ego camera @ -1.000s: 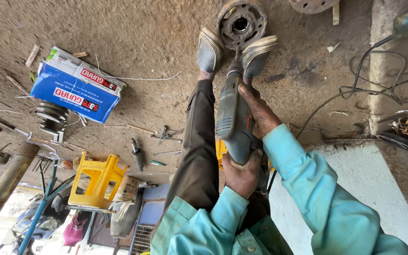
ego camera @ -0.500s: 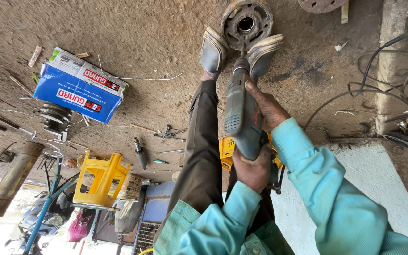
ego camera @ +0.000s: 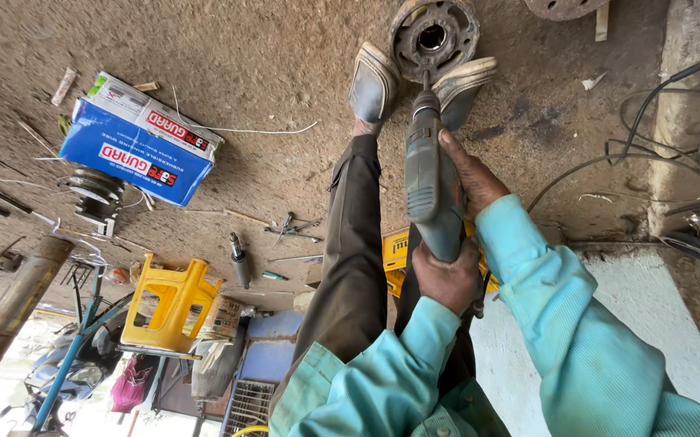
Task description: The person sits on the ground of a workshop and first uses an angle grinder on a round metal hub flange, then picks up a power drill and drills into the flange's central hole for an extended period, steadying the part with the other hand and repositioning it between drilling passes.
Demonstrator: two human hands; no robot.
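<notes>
Little has shifted: both hands, left hand [ego camera: 447,279] and right hand [ego camera: 470,174], stay wrapped around the drill [ego camera: 427,174], its bit in the metal hub [ego camera: 435,36]; drilling looks unfinished.

Even daylight, soft, no hard shadows on the dirt floor [ego camera: 229,73]. Bottom-left corner blown out, glare washes the detail there. Centre sharp: drill [ego camera: 429,174] and sleeves crisp. Wide-angle stretch twds the edges; view is upside-down. Slight softness at far corners, no motion blur.
</notes>
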